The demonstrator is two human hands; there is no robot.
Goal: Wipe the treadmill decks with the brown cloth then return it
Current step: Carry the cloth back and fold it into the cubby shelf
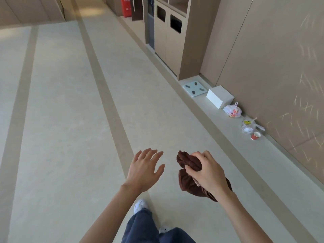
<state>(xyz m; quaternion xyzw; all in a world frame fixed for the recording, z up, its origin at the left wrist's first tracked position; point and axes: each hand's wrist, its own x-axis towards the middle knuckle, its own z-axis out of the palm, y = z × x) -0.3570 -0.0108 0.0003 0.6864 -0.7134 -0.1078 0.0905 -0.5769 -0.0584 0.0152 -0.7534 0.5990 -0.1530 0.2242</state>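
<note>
Along the ledge [219, 120] by the wall: a glass scale [194, 88], white box [220, 97], knotted plastic bag [232, 111], some wrappers [249, 126], and a red paper cup [255, 135]. Bin cabinet [169, 34] and red extinguisher box [125, 7] further back.

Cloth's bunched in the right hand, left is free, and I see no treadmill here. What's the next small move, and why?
Probably bring the open left hand across to the brown cloth and spread it flat. The right hand grips it crumpled, which would wipe poorly, and no treadmill deck is in view yet, only floor and a ledge.
</note>
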